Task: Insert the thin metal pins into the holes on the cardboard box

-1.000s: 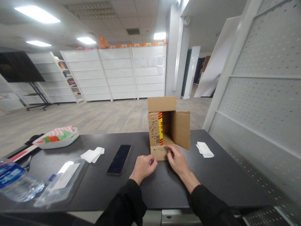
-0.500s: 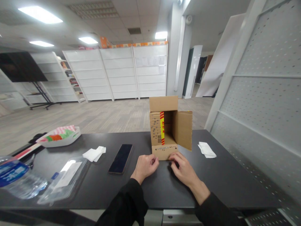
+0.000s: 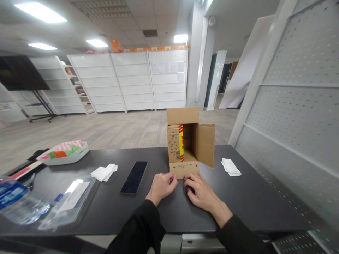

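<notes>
A cardboard box (image 3: 173,144) stands on the dark table with its opening towards me. Its top flap is up, its right flap (image 3: 207,144) swings outward, and its front flap (image 3: 182,171) lies low. Yellow and red tape (image 3: 181,143) runs down the left flap. My left hand (image 3: 162,185) rests by the front flap's left corner with its fingers curled in; what they hold, if anything, is hidden. Just right of it, my right hand (image 3: 200,190) bends its fingers down to the table at the flap's edge. Something dark shows under those fingers, too hidden to name.
Left of my hands lie a phone (image 3: 134,177), a white tissue (image 3: 104,172), a clear plastic case (image 3: 71,203) and a water bottle (image 3: 21,203). A white basket (image 3: 63,160) sits farther back. Another tissue (image 3: 231,167) is right of the box, near a perforated panel (image 3: 296,116).
My right hand has moved left, closer to my left hand, with its fingers bent over the table. The box stands as before; the whole view has shifted slightly.
</notes>
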